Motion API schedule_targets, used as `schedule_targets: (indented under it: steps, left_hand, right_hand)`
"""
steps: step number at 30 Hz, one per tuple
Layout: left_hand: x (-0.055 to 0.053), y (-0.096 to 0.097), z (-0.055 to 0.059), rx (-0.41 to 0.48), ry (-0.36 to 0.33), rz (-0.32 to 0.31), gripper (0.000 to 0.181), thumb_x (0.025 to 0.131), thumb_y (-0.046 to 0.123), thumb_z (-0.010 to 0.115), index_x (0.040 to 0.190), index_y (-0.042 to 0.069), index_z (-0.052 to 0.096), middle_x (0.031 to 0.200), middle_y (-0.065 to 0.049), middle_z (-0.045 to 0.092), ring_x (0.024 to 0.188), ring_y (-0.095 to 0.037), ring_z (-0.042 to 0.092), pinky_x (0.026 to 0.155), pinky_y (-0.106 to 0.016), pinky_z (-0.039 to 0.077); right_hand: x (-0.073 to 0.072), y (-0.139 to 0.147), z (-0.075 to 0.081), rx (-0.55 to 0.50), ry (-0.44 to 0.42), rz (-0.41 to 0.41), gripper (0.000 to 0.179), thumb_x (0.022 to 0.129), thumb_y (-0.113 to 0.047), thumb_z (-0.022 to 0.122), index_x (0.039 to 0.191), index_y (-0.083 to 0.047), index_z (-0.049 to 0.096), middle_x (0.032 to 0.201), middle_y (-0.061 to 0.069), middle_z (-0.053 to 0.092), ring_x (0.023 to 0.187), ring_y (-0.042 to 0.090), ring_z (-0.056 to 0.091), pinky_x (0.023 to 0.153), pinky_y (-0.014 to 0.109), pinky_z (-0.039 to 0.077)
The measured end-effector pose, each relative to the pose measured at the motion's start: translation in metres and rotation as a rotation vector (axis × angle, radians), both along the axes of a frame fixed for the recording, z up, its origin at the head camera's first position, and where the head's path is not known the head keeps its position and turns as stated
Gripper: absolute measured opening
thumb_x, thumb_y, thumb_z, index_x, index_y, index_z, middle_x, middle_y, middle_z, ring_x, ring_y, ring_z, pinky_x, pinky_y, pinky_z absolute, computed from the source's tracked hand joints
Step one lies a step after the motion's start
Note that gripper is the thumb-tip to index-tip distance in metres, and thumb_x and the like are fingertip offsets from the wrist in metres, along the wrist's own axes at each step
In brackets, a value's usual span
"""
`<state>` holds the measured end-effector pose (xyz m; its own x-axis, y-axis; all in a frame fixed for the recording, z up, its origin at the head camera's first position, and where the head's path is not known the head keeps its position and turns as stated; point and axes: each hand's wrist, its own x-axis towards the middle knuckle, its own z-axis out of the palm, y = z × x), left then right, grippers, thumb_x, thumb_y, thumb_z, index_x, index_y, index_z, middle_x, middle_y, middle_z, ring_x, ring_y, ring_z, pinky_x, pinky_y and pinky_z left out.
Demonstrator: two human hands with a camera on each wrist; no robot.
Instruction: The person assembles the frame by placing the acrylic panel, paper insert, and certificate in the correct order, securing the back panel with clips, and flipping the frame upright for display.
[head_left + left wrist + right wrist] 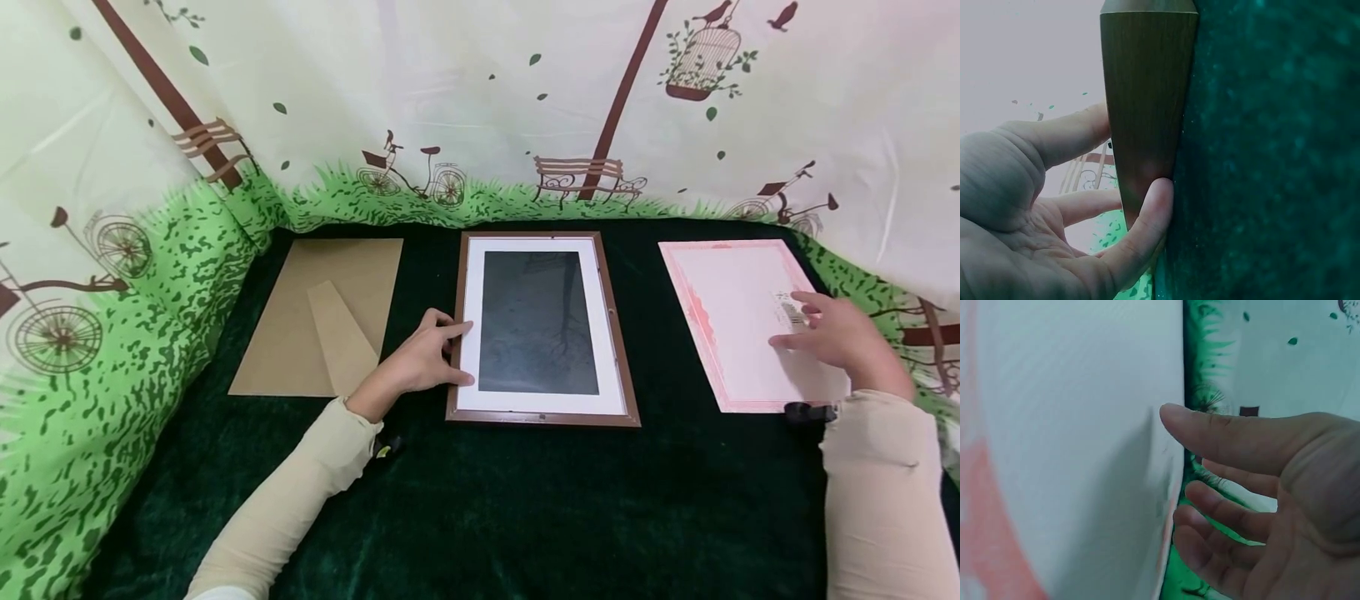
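A brown picture frame [543,420] lies face down in the middle, with a white mat around a dark pane. My left hand [422,357] holds its left side: thumb and index finger reach over the edge onto the mat. In the left wrist view a finger [1155,203] presses the frame's brown outer side [1147,81]. At the right lies a pale sheet [738,317] with a pink patterned border and a barcode. Over its right part hovers my right hand [851,337], thumb and fingers spread apart with nothing between them.
A brown backing board [277,333] with an easel leg [341,333] lies at the left, partly behind the left wrist. Dark green velvet cloth [570,508] covers the table. A printed curtain [480,100] with bicycles and benches hangs around the back and sides.
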<state>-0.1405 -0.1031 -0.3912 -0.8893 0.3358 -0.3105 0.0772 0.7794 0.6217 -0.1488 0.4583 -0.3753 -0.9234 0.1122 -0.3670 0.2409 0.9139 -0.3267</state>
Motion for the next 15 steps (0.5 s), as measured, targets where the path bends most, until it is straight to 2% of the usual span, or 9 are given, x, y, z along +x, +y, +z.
schedule_targets:
  steps: [5, 9, 15]
  left_hand:
    - [0.001, 0.001, -0.003, 0.002, -0.001, -0.006, 0.086, 0.079, 0.025, 0.085, 0.153, 0.019, 0.041, 0.146, -0.011, 0.028, 0.11, -0.023, 0.052, 0.076, -0.028, 0.048]
    - [0.001, 0.002, -0.003, -0.018, 0.003, 0.004, 0.086, 0.079, 0.026, 0.086, 0.153, 0.02, 0.041, 0.146, -0.01, 0.028, 0.11, -0.023, 0.052, 0.075, -0.028, 0.048]
    - [-0.001, 0.0, 0.0, -0.035, -0.001, 0.006, 0.087, 0.079, 0.027, 0.086, 0.153, 0.02, 0.041, 0.147, -0.01, 0.027, 0.111, -0.022, 0.052, 0.077, -0.028, 0.048]
  right_hand:
    - [0.003, 0.004, -0.01, 0.017, 0.025, -0.116, 0.115, 0.08, -0.048, 0.08, 0.155, 0.005, 0.011, 0.138, 0.045, 0.023, 0.113, 0.057, 0.03, 0.086, 0.072, 0.036]
    - [0.004, 0.005, -0.014, 0.027, 0.035, -0.157, 0.119, 0.077, -0.05, 0.081, 0.155, 0.005, 0.01, 0.135, 0.048, 0.016, 0.11, 0.059, 0.025, 0.087, 0.077, 0.034]
    - [0.005, 0.003, -0.013, -0.005, 0.002, -0.237, 0.128, 0.074, -0.064, 0.077, 0.155, 0.006, 0.007, 0.137, 0.043, 0.026, 0.109, 0.055, 0.033, 0.092, 0.076, 0.038]
